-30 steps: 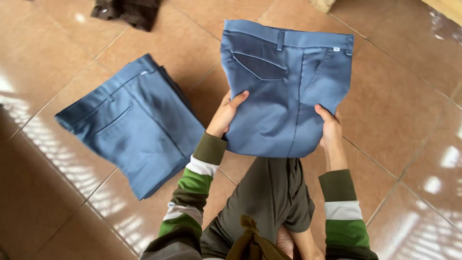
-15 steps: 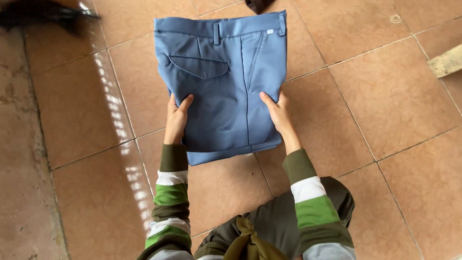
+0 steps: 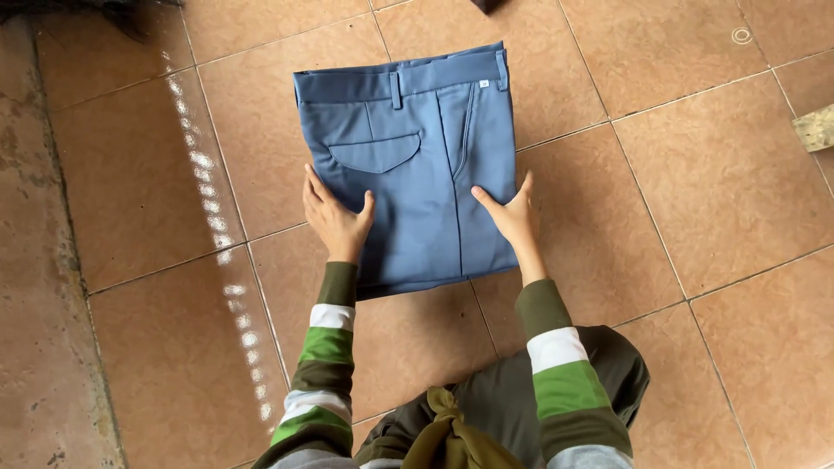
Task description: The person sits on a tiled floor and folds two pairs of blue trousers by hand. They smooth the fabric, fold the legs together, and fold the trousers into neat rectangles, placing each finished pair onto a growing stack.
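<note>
The left hand (image 3: pixel 334 219) lies flat on the left edge of the folded blue trousers (image 3: pixel 417 165), fingers spread along the side and the thumb resting on top of the cloth; it presses and steadies more than it clasps. The right hand (image 3: pixel 512 217) does the same on the right edge, thumb stretched inward over the fabric, fingers down along the side. Neither hand is clenched.

There is one pair of trousers, folded into a neat rectangle, lying flat on the brown tiled floor (image 3: pixel 712 182) straight ahead of the person's knees, waistband farthest away. It shows one flap pocket (image 3: pixel 375 153) and two belt loops. Both sleeves (image 3: pixel 556 365) are striped green, white and olive. One pale wooden piece (image 3: pixel 817 128) sits at the right edge.
</note>
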